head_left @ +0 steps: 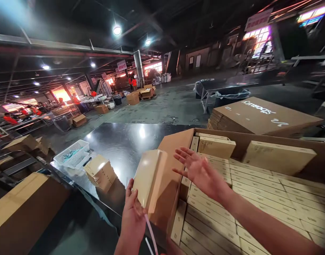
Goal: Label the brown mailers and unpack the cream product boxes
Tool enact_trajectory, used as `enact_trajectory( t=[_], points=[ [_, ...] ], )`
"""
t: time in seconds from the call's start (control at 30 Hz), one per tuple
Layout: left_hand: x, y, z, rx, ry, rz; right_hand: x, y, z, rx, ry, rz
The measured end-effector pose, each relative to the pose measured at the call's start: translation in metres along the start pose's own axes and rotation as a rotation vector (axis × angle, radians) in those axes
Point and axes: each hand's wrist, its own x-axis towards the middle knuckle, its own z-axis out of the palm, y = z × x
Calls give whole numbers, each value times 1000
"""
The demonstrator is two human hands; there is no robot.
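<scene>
My left hand (134, 212) grips the lower end of a flat, cream-coloured box (146, 173), thumb on its near side and fingers partly behind it. The box is tilted upright, with a shiny face. Below that hand hangs a thin pale strip (151, 232); where it is attached, I cannot tell. With fingers spread and nothing in it, my right hand (196, 168) is held over the left side of a large open carton (271, 136). Rows of similar cream boxes (210, 212) fill the carton, and a few lie on top at its back.
On the dark shiny table (130, 138) stand a stack of small boxes (100, 171) and a white plastic basket (72, 152). Flattened cardboard (263, 113) is piled behind the carton. A brown carton (24, 209) sits at lower left. People in orange work in the distance.
</scene>
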Motion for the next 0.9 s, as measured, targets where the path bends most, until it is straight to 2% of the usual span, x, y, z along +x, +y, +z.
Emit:
enact_trajectory(
  t=[0.07, 0.17, 0.23, 0.3, 0.4, 0.5, 0.57, 0.63, 0.7, 0.8, 0.9],
  points=[
    [-3, -5, 9, -66, 55, 32, -8, 25, 20, 32, 54, -88],
    [-13, -17, 29, -107, 49, 90, -32, 54, 61, -45, 16, -122],
    [-21, -27, 42, -133, -3, 87, -46, 58, 84, -70, 68, -77],
    [-30, -36, 47, -120, -38, 69, -49, 51, 96, -60, 163, -40],
    [-38, -42, 35, 46, -91, 54, -35, 29, 86, -38, 243, -80],
    [-34, -29, 0, 261, -130, 101, -19, 2, 54, -36, 345, -164],
    [-24, -12, -22, 326, -27, 247, -17, -14, 33, -50, 408, -204],
    [-11, 6, -34, 357, 56, 432, -21, -26, 19, -75, 438, -202],
    [-1, 16, -33, 442, 9, 610, -29, -29, 12, -121, 452, -187],
    [4, 10, -16, 583, -186, 829, -43, -10, 13, -266, 428, -278],
    [3, -10, 0, 619, -376, 872, -57, 26, 16, -475, 361, -451]
  ],
)
